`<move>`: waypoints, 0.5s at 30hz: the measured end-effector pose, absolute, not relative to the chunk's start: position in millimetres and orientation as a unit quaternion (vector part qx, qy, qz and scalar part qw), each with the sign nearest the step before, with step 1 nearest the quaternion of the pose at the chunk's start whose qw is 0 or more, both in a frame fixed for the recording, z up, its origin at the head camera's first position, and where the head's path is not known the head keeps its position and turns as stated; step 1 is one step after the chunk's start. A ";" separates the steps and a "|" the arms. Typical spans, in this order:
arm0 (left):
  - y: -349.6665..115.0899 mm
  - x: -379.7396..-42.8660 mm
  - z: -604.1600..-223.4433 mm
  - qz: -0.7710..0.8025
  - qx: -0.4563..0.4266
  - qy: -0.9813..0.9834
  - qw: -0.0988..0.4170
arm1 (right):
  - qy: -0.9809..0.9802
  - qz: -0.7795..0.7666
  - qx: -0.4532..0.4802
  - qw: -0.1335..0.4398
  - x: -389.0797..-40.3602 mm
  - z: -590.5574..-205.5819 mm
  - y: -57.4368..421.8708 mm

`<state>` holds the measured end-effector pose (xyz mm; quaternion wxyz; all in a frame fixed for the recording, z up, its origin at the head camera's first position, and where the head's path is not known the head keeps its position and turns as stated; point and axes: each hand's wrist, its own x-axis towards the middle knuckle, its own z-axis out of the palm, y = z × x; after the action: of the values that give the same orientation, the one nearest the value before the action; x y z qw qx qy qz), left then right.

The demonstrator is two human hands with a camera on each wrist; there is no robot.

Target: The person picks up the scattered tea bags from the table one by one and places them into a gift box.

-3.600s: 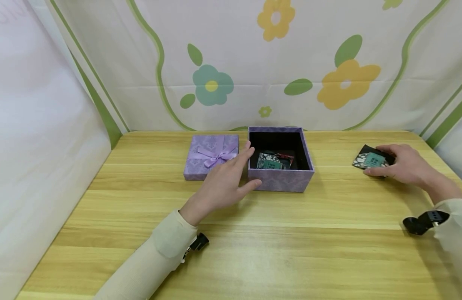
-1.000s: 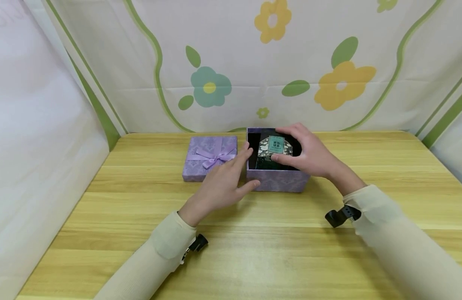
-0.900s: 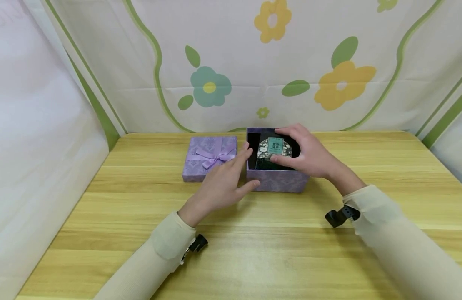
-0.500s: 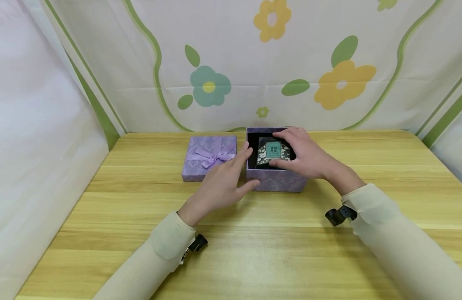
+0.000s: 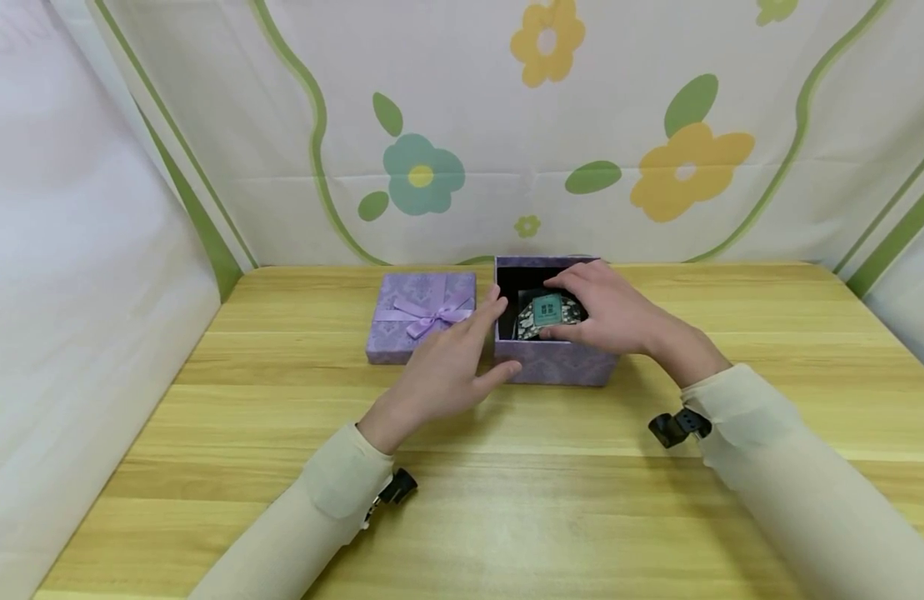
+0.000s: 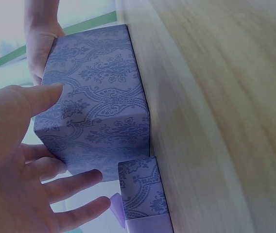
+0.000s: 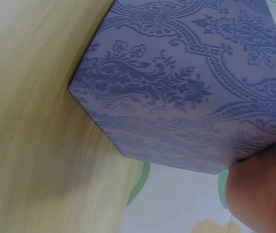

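A lidless purple patterned gift box (image 5: 555,364) with a black inside stands near the back of the table. My right hand (image 5: 615,312) reaches over its right side and pinches a flat dark sachet (image 5: 547,309), with a floral print and teal label, between thumb and fingers inside the box. The left hand (image 5: 447,367) has its fingers spread straight at the box's left wall and front corner. In the left wrist view its thumb lies at the box edge. From the right wrist, the patterned outer walls (image 7: 167,82) hide the sachet.
The matching lid (image 5: 405,333), tied with a lilac ribbon bow, lies left of the box, partly behind the left hand. A white curtain (image 5: 499,125) with printed flowers hangs right behind the wooden table (image 5: 506,517).
My right hand has brought the sachet from the table's right side over to the box, then lowered it inside. The left hand has stayed at the box's left side.
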<state>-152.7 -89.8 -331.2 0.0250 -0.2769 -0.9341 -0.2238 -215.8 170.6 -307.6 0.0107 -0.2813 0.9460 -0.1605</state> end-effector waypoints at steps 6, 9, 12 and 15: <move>-90.2 -152.7 -332.0 -0.226 -0.277 -0.934 0.026 | 0.947 -0.146 -0.283 0.033 -215.2 -304.4 168.5; -90.7 -152.5 -332.2 -0.225 -0.277 -0.934 0.026 | 0.948 -0.144 -0.282 0.043 -215.4 -303.6 167.7; -91.2 -152.0 -331.8 -0.224 -0.277 -0.934 0.027 | 0.948 -0.143 -0.280 0.045 -215.8 -304.2 167.6; -91.3 -151.6 -331.4 -0.225 -0.277 -0.934 0.026 | 0.949 -0.145 -0.277 0.043 -216.0 -305.6 168.3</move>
<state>-151.6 -91.3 -331.4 0.0259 -0.2772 -0.9338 -0.2249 -216.0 168.3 -305.6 0.0426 -0.2773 0.9489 -0.1446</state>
